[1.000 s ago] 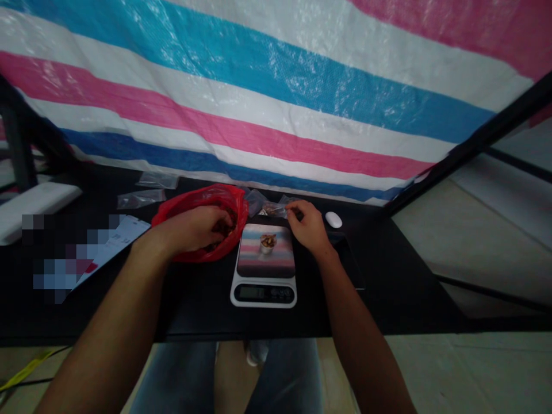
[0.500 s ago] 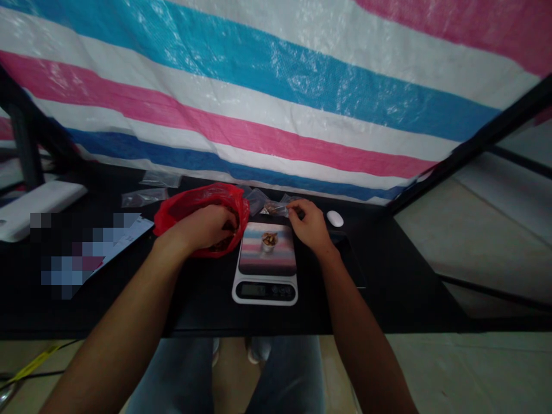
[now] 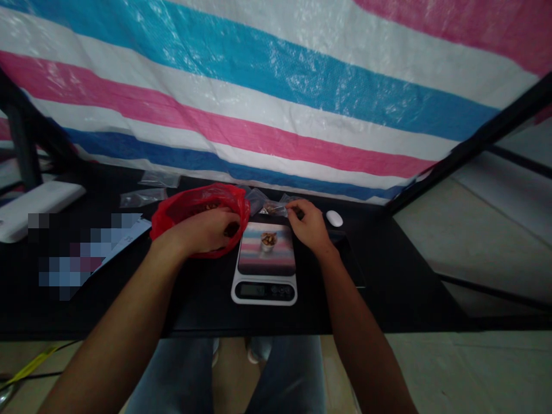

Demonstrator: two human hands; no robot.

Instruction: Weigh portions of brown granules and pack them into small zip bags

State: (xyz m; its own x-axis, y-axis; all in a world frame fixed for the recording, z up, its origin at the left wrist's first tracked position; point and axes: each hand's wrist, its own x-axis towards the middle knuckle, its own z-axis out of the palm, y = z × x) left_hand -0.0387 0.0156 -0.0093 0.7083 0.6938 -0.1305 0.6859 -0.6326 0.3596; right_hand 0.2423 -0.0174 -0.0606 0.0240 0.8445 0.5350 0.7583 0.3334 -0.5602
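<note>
Striped sheet (image 3: 276, 98), blue, pink and white, hanging behind the table. Table (image 3: 207, 313), black; its surface shows between scale and front edge, and right of the mouse. Red bag (image 3: 172, 210), open, brown pieces inside, its right rim just beside the scale. Scale (image 3: 267, 264), white, with a dark display panel; characters too small to read. White case (image 3: 41, 210), long, far left. Pixelated sheet (image 3: 125, 238), writing unreadable, left of the red bag. Left hand (image 3: 211, 229), inside the red bag, fingers curled inward; whether they grip any pieces, cannot tell. Right hand (image 3: 307, 223), beyond the scale's right corner, thumb and forefinger slightly parted at the end of a filled packet; firmness of hold unclear. Clear packets (image 3: 142, 198), two, behind the red bag. Filled packet (image 3: 272, 209), clear, brown contents, behind the scale. Mouse (image 3: 334, 218), white, right of the right hand. Cup (image 3: 268, 244), small, heaped with brown pieces, upright on the scale.
</note>
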